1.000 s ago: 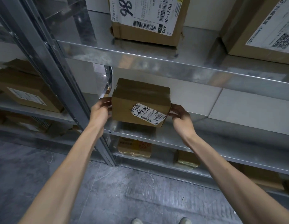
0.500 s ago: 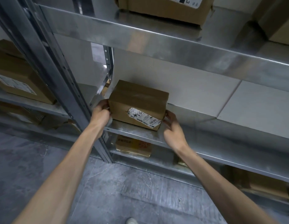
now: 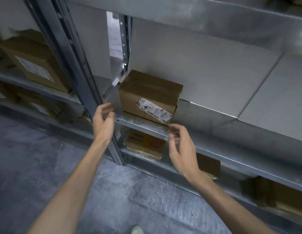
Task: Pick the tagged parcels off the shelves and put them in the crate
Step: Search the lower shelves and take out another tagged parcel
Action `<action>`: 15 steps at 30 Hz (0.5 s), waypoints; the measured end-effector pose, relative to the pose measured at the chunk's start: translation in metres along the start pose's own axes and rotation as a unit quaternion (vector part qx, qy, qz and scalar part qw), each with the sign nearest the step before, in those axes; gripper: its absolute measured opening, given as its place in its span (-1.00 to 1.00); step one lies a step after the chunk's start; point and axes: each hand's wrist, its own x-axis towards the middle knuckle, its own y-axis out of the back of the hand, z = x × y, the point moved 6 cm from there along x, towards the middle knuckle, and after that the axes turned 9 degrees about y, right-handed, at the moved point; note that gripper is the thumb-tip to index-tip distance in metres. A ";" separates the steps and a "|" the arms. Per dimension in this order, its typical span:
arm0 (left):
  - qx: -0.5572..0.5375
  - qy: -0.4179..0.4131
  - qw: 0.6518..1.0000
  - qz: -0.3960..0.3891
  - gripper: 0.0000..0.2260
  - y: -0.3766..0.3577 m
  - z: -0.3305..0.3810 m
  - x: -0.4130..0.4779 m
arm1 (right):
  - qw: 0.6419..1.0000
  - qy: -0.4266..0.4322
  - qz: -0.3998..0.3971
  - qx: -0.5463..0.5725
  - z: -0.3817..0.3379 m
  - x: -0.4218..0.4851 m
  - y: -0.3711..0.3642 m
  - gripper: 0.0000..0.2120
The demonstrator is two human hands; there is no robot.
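Floor: scuffed, mottled grey concrete [image 3: 45, 166] is lying underfoot, with the toe of a pale shoe [image 3: 136, 229] showing at the bottom edge.
Left hand: the left hand [image 3: 104, 120] is hovering by the steel post [image 3: 76, 65], fingers loosely curled and apart, gripping nothing.
Right hand: the right hand [image 3: 180, 149] is hanging just below the shelf lip, fingers blurred but loose, holding nothing.
Shelf: the galvanised shelf [image 3: 143, 127] is showing a dull, flat sheen and a folded front edge.
Parcel: the brown cardboard box [image 3: 150, 92] is sitting on that shelf near the post, squat and square-edged, touching neither hand.
Tag: a creased white label [image 3: 155, 109] with scrawled ink and barcodes is peeling at its front face.
Progress: this parcel appears yet to be lifted, and no crate is in view, so picking and crating look left to do.
Beyond: another box [image 3: 145, 144] is lying one shelf down, and pale flat panels [image 3: 206, 65] are backing the bay.
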 end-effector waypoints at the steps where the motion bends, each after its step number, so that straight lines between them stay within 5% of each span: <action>1: -0.011 -0.003 1.000 0.011 -0.71 0.004 -0.009 -0.005 | 1.000 0.011 -0.017 -0.001 0.003 -0.010 -0.008 -0.77; 5: -0.023 -0.019 0.999 0.019 -0.73 0.010 -0.048 -0.017 | 0.996 0.003 -0.083 -0.039 0.035 -0.035 -0.046 -0.80; 9: -0.029 -0.040 0.999 0.014 -0.74 0.003 -0.094 -0.011 | 0.970 0.058 -0.174 -0.159 0.079 -0.047 -0.083 -0.62; 15: -0.004 -0.077 0.996 -0.054 -0.71 -0.042 -0.180 0.025 | 0.977 0.013 -0.097 -0.190 0.171 -0.041 -0.133 -0.64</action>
